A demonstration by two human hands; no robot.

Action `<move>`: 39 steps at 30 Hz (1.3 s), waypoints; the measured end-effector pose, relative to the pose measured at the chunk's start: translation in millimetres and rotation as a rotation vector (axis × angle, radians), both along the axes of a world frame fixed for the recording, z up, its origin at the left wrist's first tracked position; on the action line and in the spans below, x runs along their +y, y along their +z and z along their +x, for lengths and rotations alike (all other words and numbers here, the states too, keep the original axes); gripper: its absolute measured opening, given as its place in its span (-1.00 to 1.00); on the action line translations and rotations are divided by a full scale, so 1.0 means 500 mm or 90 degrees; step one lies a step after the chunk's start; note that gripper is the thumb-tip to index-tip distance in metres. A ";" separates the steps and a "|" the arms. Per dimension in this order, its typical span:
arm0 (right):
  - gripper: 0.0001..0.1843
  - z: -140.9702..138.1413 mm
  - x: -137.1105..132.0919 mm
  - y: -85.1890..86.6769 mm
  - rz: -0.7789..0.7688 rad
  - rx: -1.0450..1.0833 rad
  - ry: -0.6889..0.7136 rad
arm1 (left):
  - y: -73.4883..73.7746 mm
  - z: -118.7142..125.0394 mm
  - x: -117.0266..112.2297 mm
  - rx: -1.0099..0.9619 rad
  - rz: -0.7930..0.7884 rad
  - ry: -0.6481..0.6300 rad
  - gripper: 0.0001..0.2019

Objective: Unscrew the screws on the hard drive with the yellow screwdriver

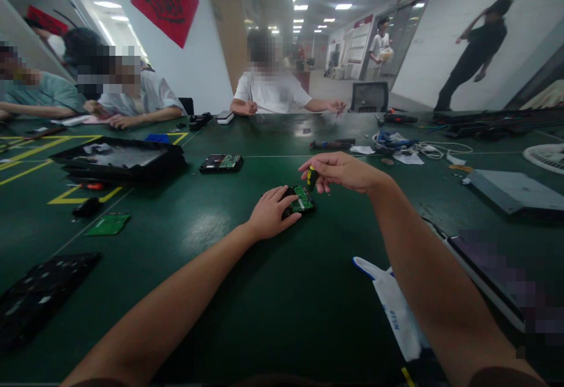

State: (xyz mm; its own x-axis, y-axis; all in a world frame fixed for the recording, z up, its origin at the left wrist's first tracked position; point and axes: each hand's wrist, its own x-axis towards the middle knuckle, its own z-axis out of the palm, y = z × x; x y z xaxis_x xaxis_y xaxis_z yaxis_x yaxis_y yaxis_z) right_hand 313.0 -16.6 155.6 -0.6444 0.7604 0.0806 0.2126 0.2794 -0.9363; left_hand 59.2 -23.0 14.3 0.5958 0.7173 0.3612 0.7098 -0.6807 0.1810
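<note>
My left hand (274, 214) lies over the left end of a hard drive (305, 200) on the green table. Its fingers span the drive and hold it down, hiding part of it. The drive's green circuit board faces up. My right hand (339, 172) is closed round the yellow and black handle of a screwdriver (312, 178). The screwdriver stands nearly upright over the board's right part; whether its tip sits in a screw is too small to tell. Farther off, to the left, lies a second hard drive (221, 163) with its board up.
Left are a black tray (118, 161), a green circuit board (108, 224) and a black part (44, 293). Right lie a glove (396, 310), a flat device (480, 275), a grey metal box (520, 190) and white cables (436, 149). A co-worker (273, 90) sits opposite.
</note>
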 end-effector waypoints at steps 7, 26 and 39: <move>-0.77 -0.014 0.002 0.003 0.089 -0.046 -0.117 | 0.003 0.000 -0.001 -0.006 -0.005 -0.004 -0.44; -0.64 0.009 0.005 0.001 0.090 -0.039 -0.043 | -0.002 -0.002 0.001 -0.005 0.005 -0.004 -0.43; -0.79 -0.007 -0.006 0.009 0.025 -0.039 -0.060 | 0.002 0.000 -0.002 0.004 0.002 -0.002 -0.43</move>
State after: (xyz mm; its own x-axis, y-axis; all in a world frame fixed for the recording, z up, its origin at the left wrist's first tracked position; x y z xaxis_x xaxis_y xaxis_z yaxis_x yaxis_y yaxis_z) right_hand 309.5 -19.5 160.0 -0.5747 0.8151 0.0736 0.2961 0.2909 -0.9098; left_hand 59.0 -24.0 15.5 0.5998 0.7146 0.3600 0.7093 -0.6831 0.1743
